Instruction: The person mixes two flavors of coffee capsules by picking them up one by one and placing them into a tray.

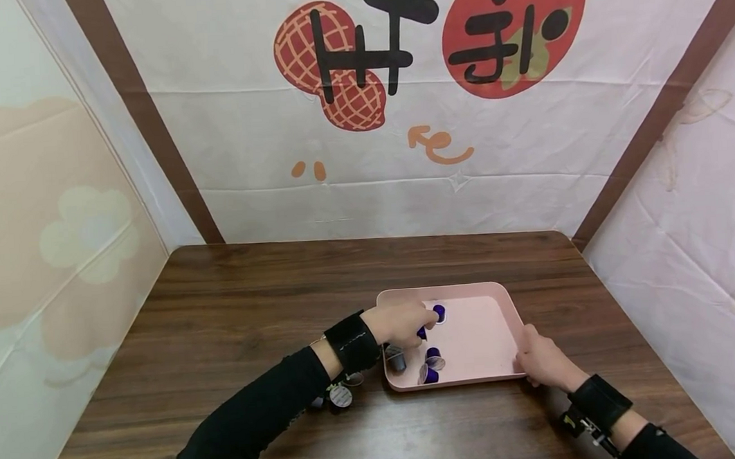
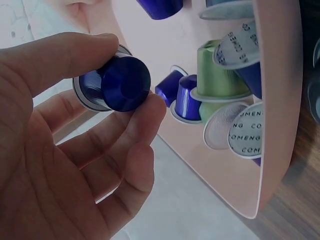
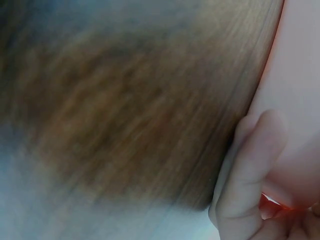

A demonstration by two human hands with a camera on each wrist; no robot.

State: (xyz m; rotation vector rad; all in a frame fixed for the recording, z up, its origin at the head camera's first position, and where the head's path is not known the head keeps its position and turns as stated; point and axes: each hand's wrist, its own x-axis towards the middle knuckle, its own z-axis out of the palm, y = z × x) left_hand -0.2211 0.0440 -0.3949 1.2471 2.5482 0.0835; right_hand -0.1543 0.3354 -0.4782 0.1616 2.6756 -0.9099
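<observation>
My left hand (image 1: 402, 323) is over the left part of a pink tray (image 1: 482, 338). In the left wrist view its thumb and fingers pinch a dark blue coffee capsule (image 2: 125, 84) with a silver rim. Several capsules lie in the tray, among them a green capsule (image 2: 220, 75), a blue capsule (image 2: 187, 100) and ones with printed lids (image 2: 247, 132). A grey capsule (image 1: 396, 358) sits by the tray's left wall. My right hand (image 1: 545, 359) grips the tray's right edge near the front corner; its thumb (image 3: 260, 150) lies against the pink wall.
More capsules (image 1: 340, 396) lie on the brown wooden table (image 1: 270, 283), left of the tray and partly hidden behind the left forearm. A printed white cloth (image 1: 366, 209) hangs behind the table, with further cloths at both sides.
</observation>
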